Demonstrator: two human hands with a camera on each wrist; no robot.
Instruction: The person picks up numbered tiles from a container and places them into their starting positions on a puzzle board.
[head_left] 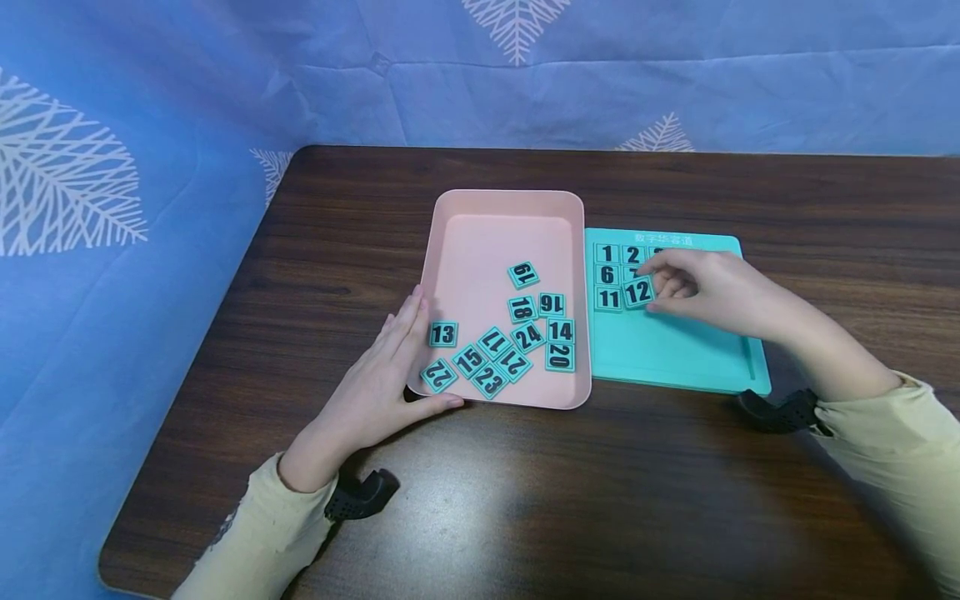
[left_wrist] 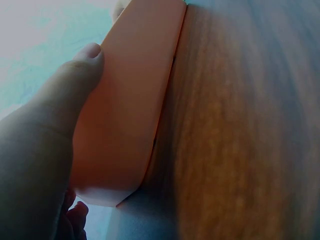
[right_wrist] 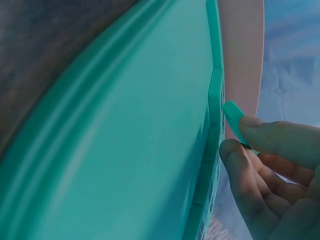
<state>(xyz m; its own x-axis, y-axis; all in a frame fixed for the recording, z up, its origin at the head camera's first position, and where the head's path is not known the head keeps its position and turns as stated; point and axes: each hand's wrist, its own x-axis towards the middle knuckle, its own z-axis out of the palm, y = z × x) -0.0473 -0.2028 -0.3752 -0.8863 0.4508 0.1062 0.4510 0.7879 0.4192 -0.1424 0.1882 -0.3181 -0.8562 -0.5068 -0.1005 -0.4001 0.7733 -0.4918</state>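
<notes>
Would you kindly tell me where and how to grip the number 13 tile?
I would pinch the number 13 tile by its upper and lower edges in the head view, coming from above and the right: it lies flat with both edges free, while the pink tray's wall and the left hand are close on its left.

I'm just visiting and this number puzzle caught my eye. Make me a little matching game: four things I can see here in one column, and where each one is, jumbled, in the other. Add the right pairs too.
Things:
1. tile 12
2. tile 13
3. tile 11
4. left hand

Places:
A. on the turquoise board, directly below tile 6
B. against the near left corner of the pink tray
C. pinched by the right hand
D. inside the pink tray, near its left wall

Right pairs: 1-C, 2-D, 3-A, 4-B
</notes>
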